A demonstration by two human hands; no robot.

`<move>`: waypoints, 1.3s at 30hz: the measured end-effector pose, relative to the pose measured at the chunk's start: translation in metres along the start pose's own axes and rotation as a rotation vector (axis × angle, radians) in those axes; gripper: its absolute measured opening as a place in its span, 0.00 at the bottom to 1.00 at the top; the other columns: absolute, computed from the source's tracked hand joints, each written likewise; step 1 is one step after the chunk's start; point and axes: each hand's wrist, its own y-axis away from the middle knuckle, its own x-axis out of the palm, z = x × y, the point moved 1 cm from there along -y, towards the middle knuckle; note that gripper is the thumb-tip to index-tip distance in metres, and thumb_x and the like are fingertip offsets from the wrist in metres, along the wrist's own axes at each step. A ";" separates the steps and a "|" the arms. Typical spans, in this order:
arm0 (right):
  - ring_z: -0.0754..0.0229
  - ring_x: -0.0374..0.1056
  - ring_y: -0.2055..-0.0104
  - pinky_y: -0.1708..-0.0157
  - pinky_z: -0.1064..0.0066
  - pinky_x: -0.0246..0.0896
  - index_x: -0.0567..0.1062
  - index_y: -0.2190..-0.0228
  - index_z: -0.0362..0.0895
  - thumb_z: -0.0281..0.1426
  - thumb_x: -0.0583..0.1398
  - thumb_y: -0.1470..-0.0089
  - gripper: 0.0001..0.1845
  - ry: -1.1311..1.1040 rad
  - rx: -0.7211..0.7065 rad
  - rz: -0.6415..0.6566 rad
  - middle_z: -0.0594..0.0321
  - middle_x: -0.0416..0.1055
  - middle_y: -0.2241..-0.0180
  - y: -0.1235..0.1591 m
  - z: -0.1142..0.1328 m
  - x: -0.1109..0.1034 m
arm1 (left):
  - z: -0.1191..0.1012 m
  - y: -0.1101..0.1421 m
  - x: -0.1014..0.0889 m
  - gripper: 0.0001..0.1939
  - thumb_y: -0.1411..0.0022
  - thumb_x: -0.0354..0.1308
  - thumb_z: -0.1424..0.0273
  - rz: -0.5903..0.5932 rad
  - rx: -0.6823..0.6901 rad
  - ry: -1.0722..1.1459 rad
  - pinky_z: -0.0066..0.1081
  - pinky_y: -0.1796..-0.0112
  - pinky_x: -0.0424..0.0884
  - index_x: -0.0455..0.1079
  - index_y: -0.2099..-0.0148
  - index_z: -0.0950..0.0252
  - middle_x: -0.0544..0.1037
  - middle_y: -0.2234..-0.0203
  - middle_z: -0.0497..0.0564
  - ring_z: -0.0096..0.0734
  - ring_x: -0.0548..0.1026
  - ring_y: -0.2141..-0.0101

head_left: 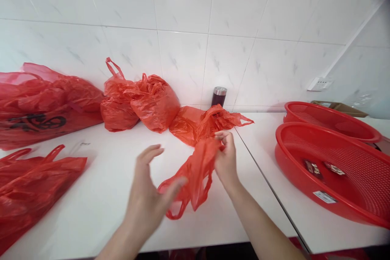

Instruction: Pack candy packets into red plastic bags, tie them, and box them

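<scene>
A crumpled red plastic bag [198, 170] with loop handles hangs over the white table in front of me. My right hand [226, 156] pinches its upper right edge between thumb and fingers. To the left of the bag is my left hand [149, 189], slightly blurred, with thumb and fingers spread apart. The left thumb tip overlaps the bag's left side; whether it touches I cannot tell. Just behind, another loose red bag [185, 122] lies flattened on the table, its handle pointing right.
Filled red bags [157, 103] line the wall at back left, beside a large printed bag [48, 101]. More red bags [36, 187] lie at front left. A dark flask [219, 96] stands at the wall. Red baskets [304, 187] sit right, small packets [334, 168] inside the nearer one.
</scene>
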 end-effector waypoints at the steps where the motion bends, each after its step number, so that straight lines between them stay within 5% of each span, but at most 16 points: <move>1: 0.63 0.64 0.65 0.67 0.71 0.61 0.66 0.62 0.48 0.29 0.59 0.52 0.12 0.092 -0.079 0.072 0.65 0.65 0.64 0.004 0.006 0.007 | -0.012 0.000 0.006 0.39 0.51 0.67 0.59 0.082 0.016 0.014 0.50 0.46 0.63 0.54 0.40 0.55 0.62 0.42 0.58 0.51 0.63 0.43; 3: 0.63 0.63 0.66 0.66 0.71 0.60 0.68 0.61 0.49 0.26 0.58 0.51 0.13 0.260 -0.190 0.258 0.66 0.65 0.65 0.009 0.017 0.017 | -0.026 -0.004 0.014 0.42 0.50 0.67 0.61 0.270 -0.097 0.085 0.46 0.54 0.70 0.51 0.37 0.53 0.68 0.46 0.57 0.50 0.70 0.49; 8: 0.65 0.63 0.70 0.68 0.73 0.57 0.70 0.58 0.51 0.25 0.59 0.51 0.17 0.594 -0.173 0.730 0.70 0.66 0.69 -0.004 0.024 -0.007 | -0.001 -0.023 -0.010 0.11 0.40 0.59 0.64 0.572 -0.516 0.552 0.26 0.74 0.69 0.69 0.56 0.60 0.77 0.73 0.48 0.29 0.74 0.75; 12: 0.62 0.65 0.67 0.67 0.71 0.57 0.73 0.65 0.49 0.20 0.56 0.51 0.14 0.938 -0.114 0.836 0.66 0.70 0.67 -0.028 0.009 -0.053 | 0.028 -0.030 -0.042 0.13 0.48 0.67 0.67 0.393 -0.747 0.931 0.22 0.74 0.70 0.69 0.60 0.60 0.77 0.74 0.46 0.25 0.75 0.76; 16: 0.59 0.68 0.64 0.67 0.70 0.61 0.74 0.60 0.51 0.26 0.61 0.53 0.16 0.969 0.080 0.756 0.62 0.71 0.60 -0.040 0.024 -0.075 | 0.034 -0.026 -0.041 0.20 0.50 0.68 0.71 0.303 -0.826 0.911 0.23 0.73 0.73 0.69 0.54 0.59 0.80 0.69 0.49 0.28 0.78 0.73; 20: 0.59 0.69 0.59 0.57 0.65 0.63 0.74 0.61 0.50 0.34 0.59 0.47 0.09 0.494 -0.151 0.678 0.65 0.72 0.62 -0.012 0.064 -0.046 | 0.021 -0.016 -0.015 0.22 0.48 0.65 0.68 0.317 -0.877 0.866 0.24 0.74 0.73 0.67 0.50 0.58 0.80 0.70 0.47 0.28 0.77 0.74; 22: 0.60 0.69 0.64 0.60 0.65 0.64 0.74 0.63 0.51 0.31 0.55 0.42 0.09 0.436 -0.214 0.809 0.67 0.73 0.66 0.007 0.063 -0.025 | 0.016 -0.012 -0.004 0.21 0.47 0.64 0.67 0.331 -0.880 0.878 0.24 0.74 0.72 0.66 0.50 0.55 0.79 0.70 0.45 0.27 0.76 0.74; 24: 0.58 0.69 0.61 0.57 0.64 0.63 0.76 0.61 0.50 0.25 0.54 0.45 0.14 0.618 -0.286 0.974 0.64 0.75 0.63 0.018 0.043 -0.011 | 0.017 -0.011 -0.002 0.21 0.46 0.64 0.67 0.374 -0.876 0.942 0.25 0.71 0.73 0.66 0.50 0.53 0.79 0.68 0.45 0.27 0.77 0.72; 27: 0.48 0.67 0.52 0.50 0.57 0.56 0.75 0.54 0.46 0.22 0.62 0.56 0.24 1.040 -0.346 1.051 0.53 0.73 0.56 0.014 0.002 -0.015 | 0.034 -0.019 -0.018 0.24 0.49 0.66 0.68 0.356 -0.874 0.976 0.27 0.69 0.74 0.65 0.49 0.51 0.79 0.65 0.45 0.29 0.78 0.70; 30: 0.46 0.69 0.57 0.51 0.56 0.56 0.77 0.55 0.46 0.19 0.64 0.65 0.31 1.214 -0.316 1.125 0.53 0.75 0.63 0.001 -0.016 -0.031 | 0.054 -0.034 -0.047 0.23 0.51 0.67 0.65 0.201 -0.758 0.686 0.28 0.70 0.74 0.67 0.52 0.55 0.78 0.63 0.48 0.32 0.78 0.69; 33: 0.53 0.70 0.68 0.51 0.55 0.54 0.78 0.57 0.52 0.14 0.60 0.68 0.35 1.225 -0.334 1.111 0.65 0.72 0.78 -0.003 -0.006 -0.034 | 0.044 -0.037 -0.058 0.14 0.46 0.62 0.60 0.050 -0.390 0.156 0.36 0.60 0.74 0.72 0.58 0.59 0.74 0.55 0.53 0.43 0.74 0.55; 36: 0.55 0.68 0.73 0.47 0.47 0.46 0.78 0.56 0.55 0.13 0.60 0.68 0.38 1.225 -0.348 1.087 0.70 0.63 0.84 0.003 0.005 -0.023 | 0.007 -0.020 -0.035 0.09 0.40 0.56 0.63 -0.011 0.119 -0.304 0.53 0.44 0.59 0.76 0.62 0.58 0.65 0.42 0.55 0.52 0.61 0.42; 39: 0.53 0.67 0.70 0.48 0.45 0.46 0.78 0.55 0.56 0.15 0.62 0.67 0.37 1.281 -0.342 1.201 0.67 0.64 0.80 0.012 0.007 -0.014 | -0.006 -0.005 0.005 0.08 0.39 0.57 0.68 0.221 0.398 -0.560 0.65 0.43 0.42 0.78 0.64 0.55 0.58 0.36 0.52 0.61 0.51 0.37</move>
